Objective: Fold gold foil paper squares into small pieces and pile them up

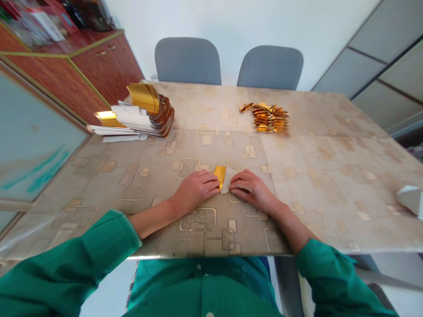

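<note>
- The left hand (194,191) and right hand (253,191) were held close together, fingers pressed down on either side of one small item, so it was pretty much pinched between them.
- That item, a folded piece (223,179) of gold-and-white paper, was sitting on the table near its near edge, with gold showing by the left hand and white by the right.
- Green sleeves (66,259) were seen running back from both forearms, wrists left bare.
- The table (330,176) was covered in a beige patterned top, and everything below was laid out on it.
- Off to the far left, a curved stack (161,115) of gold-and-white strips was piled up, with loose white sheets (112,130) fanned out right against it.
- Further along the far side, a small heap (267,118) of crinkly gold pieces was lying well apart from the stack.
- A white wedge-shaped thing (410,199) was caught at the right edge, cut off by the frame, so no idea what it was.
- Two grey chairs (187,61) were parked past the far edge, and a wooden cabinet (105,66) was seen on the left.
</note>
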Motion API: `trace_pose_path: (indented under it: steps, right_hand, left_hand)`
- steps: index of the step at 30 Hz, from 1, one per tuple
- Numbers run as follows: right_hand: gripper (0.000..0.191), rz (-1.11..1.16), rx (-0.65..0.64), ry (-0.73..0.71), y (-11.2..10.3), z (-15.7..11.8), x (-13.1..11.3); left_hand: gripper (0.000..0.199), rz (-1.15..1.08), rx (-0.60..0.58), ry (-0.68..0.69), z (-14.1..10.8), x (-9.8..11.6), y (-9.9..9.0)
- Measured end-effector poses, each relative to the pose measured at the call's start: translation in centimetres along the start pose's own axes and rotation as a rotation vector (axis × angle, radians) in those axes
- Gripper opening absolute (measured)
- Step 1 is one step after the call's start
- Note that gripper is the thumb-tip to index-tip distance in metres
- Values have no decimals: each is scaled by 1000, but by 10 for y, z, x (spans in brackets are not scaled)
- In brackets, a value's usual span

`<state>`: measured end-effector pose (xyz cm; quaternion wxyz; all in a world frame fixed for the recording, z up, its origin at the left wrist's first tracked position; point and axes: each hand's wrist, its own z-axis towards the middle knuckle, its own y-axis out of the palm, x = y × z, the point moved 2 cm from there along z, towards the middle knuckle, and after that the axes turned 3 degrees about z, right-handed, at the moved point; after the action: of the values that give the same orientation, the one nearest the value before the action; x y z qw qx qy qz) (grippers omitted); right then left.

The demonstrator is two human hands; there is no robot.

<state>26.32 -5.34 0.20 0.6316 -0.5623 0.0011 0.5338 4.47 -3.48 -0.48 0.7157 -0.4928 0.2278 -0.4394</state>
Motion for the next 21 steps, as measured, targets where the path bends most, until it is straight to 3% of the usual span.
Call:
trace_pose_path:
  steps: [6,21]
  right_hand:
    - [12,-5,2,84,0,7,-2]
    - [15,-194,23,252,11,17,0]
  left_hand:
    - [20,-34,-22,-201,4,6,5]
    - [18,-153,-5,-78,6,5,11]
